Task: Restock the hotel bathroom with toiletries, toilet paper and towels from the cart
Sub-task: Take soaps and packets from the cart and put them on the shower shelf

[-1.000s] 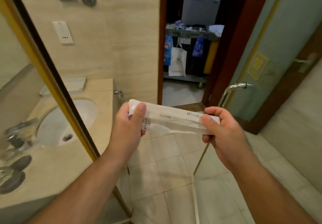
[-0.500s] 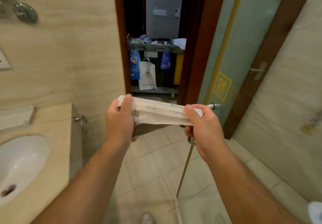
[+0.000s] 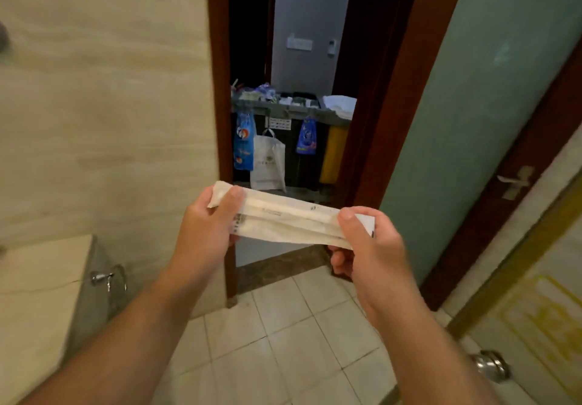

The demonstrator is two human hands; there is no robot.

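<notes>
Both hands: left hand (image 3: pixel 204 231) and right hand (image 3: pixel 371 253) pinch the packet (image 3: pixel 289 222) by its ends
packet: white, roughly level
cart (image 3: pixel 293 111): well beyond it

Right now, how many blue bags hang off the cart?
2: one blue bag left on the cart, the other right of the white bag. Doorframe may hide more.

Both forearms reach fwd and converge, left grip (image 3: pixel 206 228) and right grip (image 3: pixel 373 248) w/ thumbs on top, fingers curled under, each pinching one end of the white packet (image 3: pixel 289 219) btwn them.
</notes>
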